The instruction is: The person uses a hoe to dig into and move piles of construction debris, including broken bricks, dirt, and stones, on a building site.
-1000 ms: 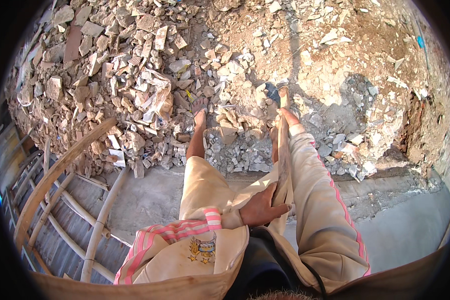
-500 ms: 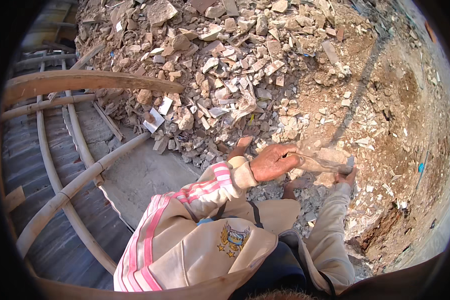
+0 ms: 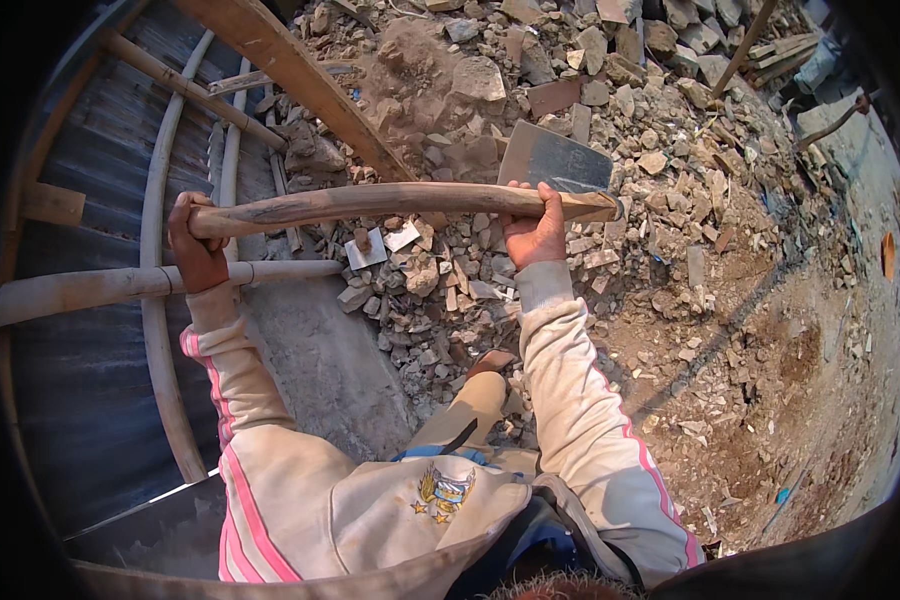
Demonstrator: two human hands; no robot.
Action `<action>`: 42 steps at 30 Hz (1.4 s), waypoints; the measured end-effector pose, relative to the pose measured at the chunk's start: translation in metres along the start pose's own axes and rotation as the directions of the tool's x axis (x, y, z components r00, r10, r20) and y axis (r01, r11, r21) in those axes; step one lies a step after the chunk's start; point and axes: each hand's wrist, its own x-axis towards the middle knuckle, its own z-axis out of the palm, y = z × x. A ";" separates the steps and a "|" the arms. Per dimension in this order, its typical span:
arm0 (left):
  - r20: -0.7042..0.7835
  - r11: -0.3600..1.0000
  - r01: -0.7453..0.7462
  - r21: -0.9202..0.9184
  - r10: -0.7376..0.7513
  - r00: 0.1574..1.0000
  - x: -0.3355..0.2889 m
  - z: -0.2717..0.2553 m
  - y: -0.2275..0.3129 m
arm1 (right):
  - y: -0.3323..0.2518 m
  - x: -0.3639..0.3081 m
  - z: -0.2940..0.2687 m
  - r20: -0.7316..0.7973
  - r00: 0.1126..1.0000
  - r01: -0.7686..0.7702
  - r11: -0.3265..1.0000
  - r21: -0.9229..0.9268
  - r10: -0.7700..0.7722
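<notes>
Raised in front of me is a hoe point(image 3: 360, 202) with a curved wooden handle that lies nearly level across the view. My left hand point(image 3: 198, 245) wraps round the handle's left end. Close to the head of the tool, my right hand point(image 3: 536, 232) grips the wood. The flat grey metal blade point(image 3: 560, 162) sits just beyond my right hand, over the rubble point(image 3: 425, 275) of broken stone, brick and tile. Below, one of my feet point(image 3: 492, 362) shows at the edge of the rubble.
Wooden and bamboo poles point(image 3: 160, 250) cross over corrugated sheets point(image 3: 80, 385) at the left. A thick plank point(image 3: 305, 85) slants in from the upper left. A concrete slab point(image 3: 320, 360) lies between sheets and rubble. A wall point(image 3: 885, 300) bounds the right side.
Both hands have come up with the hoe from low over the ground. My left hand has swung left, my right hand upward, and the handle now lies across the view. The view has shifted.
</notes>
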 end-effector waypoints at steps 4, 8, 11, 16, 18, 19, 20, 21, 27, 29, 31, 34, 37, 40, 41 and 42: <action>0.117 0.977 0.142 0.158 -0.162 0.980 -0.043 0.044 -0.067 | -0.077 -0.020 -0.085 -0.215 0.967 0.122 0.988 -0.096 -0.140; 0.369 0.834 0.444 0.328 -0.546 0.752 -0.129 0.103 -0.168 | -0.182 -0.114 -0.226 -0.516 0.799 0.241 0.951 -0.196 -0.309; 0.614 0.783 0.408 0.469 -0.621 0.487 -0.220 0.161 -0.194 | -0.257 -0.240 -0.352 -0.690 0.567 0.445 0.872 -0.203 -0.450; 0.710 0.670 0.235 0.704 -0.654 -0.261 -0.340 0.215 -0.214 | -0.287 -0.455 -0.477 -0.745 0.282 0.725 0.643 -0.248 -0.605; 0.695 0.738 0.094 0.668 -0.575 -0.431 -0.386 0.250 -0.204 | -0.279 -0.542 -0.525 -0.777 0.125 0.866 0.450 -0.219 -0.617; 0.671 0.794 -0.020 0.608 -0.527 -0.521 -0.408 0.269 -0.208 | -0.264 -0.579 -0.543 -0.789 0.050 0.895 0.378 -0.236 -0.612; 0.644 0.834 -0.112 0.541 -0.496 -0.583 -0.430 0.284 -0.214 | -0.251 -0.602 -0.553 -0.797 -0.001 0.907 0.335 -0.256 -0.604; 0.625 0.855 -0.195 0.481 -0.490 -0.607 -0.438 0.290 -0.216 | -0.235 -0.606 -0.554 -0.833 -0.039 0.927 0.292 -0.237 -0.552; 0.585 0.863 -0.378 -0.335 -0.123 -0.801 -0.473 0.347 -0.185 | -0.123 -0.632 -0.584 -0.919 -0.119 0.975 0.131 -0.180 -0.377; 0.619 0.791 -0.527 -0.312 -0.251 -0.744 -0.476 0.351 -0.161 | -0.093 -0.615 -0.591 -0.938 -0.070 0.976 0.173 -0.136 -0.340; 0.598 0.792 -0.534 -0.296 -0.282 -0.750 -0.470 0.358 -0.161 | -0.081 -0.593 -0.592 -0.949 -0.010 0.969 0.233 -0.088 -0.314; 0.655 0.803 -0.513 -0.304 -0.215 -0.725 -0.474 0.375 -0.143 | -0.075 -0.570 -0.596 -0.955 0.055 0.950 0.309 -0.040 -0.291; 0.666 0.801 -0.469 -0.373 -0.121 -0.736 -0.495 0.398 -0.128 | -0.080 -0.564 -0.601 -0.955 0.094 0.933 0.359 -0.014 -0.281; 0.673 0.788 -0.495 -0.366 -0.143 -0.726 -0.520 0.403 -0.124 | -0.091 -0.569 -0.616 -0.955 0.125 0.914 0.405 0.005 -0.270; 0.683 0.792 -0.516 -0.327 -0.179 -0.708 -0.523 0.397 -0.108 | -0.095 -0.569 -0.621 -0.955 0.135 0.906 0.424 0.011 -0.263; 0.694 0.795 -0.538 -0.281 -0.219 -0.686 -0.525 0.391 -0.101 | -0.098 -0.570 -0.626 -0.955 0.149 0.893 0.450 0.018 -0.258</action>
